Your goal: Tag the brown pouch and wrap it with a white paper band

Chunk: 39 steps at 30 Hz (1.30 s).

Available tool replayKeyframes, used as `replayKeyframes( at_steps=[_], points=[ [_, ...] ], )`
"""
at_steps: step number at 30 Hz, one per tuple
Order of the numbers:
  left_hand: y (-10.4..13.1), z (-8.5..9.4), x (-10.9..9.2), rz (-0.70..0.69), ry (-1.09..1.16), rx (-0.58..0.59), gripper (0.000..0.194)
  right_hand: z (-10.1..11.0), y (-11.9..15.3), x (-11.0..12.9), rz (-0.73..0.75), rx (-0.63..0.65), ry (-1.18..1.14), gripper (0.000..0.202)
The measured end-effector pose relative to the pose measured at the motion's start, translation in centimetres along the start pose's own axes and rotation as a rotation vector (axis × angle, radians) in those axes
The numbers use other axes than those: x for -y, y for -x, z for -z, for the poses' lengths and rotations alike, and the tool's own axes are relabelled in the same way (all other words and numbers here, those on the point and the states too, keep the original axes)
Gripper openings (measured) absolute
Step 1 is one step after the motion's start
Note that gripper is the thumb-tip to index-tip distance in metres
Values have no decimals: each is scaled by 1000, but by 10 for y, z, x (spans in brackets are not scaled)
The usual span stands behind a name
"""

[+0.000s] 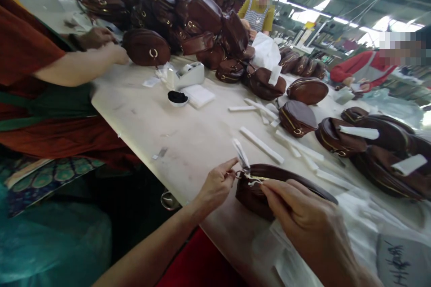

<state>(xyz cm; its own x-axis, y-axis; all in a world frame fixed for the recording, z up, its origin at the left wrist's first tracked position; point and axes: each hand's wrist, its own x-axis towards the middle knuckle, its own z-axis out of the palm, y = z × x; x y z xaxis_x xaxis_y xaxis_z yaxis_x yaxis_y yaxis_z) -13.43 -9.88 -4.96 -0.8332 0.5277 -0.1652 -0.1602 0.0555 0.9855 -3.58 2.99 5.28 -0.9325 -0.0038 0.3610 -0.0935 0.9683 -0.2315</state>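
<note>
A dark brown leather pouch with a gold zipper lies at the near edge of the white table. My left hand pinches the zipper pull at the pouch's left end, where a small white paper strip sticks up. My right hand rests on the pouch's top and grips it along the zipper, covering its near side.
Many more brown pouches lie in a heap at the back and scattered on the right. White paper strips, a tape dispenser and a small dish sit mid-table. A co-worker's arm reaches in from the left; other people work behind.
</note>
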Motion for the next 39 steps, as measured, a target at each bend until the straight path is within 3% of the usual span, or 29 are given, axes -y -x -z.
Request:
replayKeyframes(
  at_steps=[4, 7, 15, 19, 30, 39],
  points=[
    [-9, 0, -9, -46, 63, 103, 43, -10, -20, 3, 91, 125, 215, 27],
    [-11, 2, -9, 14, 173, 144, 49, -21, -28, 2, 164, 153, 312, 27],
    [-6, 3, -6, 121, 394, 85, 61, -34, -40, 1, 352, 172, 397, 28],
    [-8, 3, -5, 114, 454, 58, 58, -34, -45, 2, 412, 182, 414, 30],
    [-10, -2, -2, 70, 582, 45, 42, -31, -50, 0, 369, 171, 457, 28],
    [-10, -7, -2, 72, 626, -23, 28, -36, -46, -3, 407, 255, 428, 23]
  ],
)
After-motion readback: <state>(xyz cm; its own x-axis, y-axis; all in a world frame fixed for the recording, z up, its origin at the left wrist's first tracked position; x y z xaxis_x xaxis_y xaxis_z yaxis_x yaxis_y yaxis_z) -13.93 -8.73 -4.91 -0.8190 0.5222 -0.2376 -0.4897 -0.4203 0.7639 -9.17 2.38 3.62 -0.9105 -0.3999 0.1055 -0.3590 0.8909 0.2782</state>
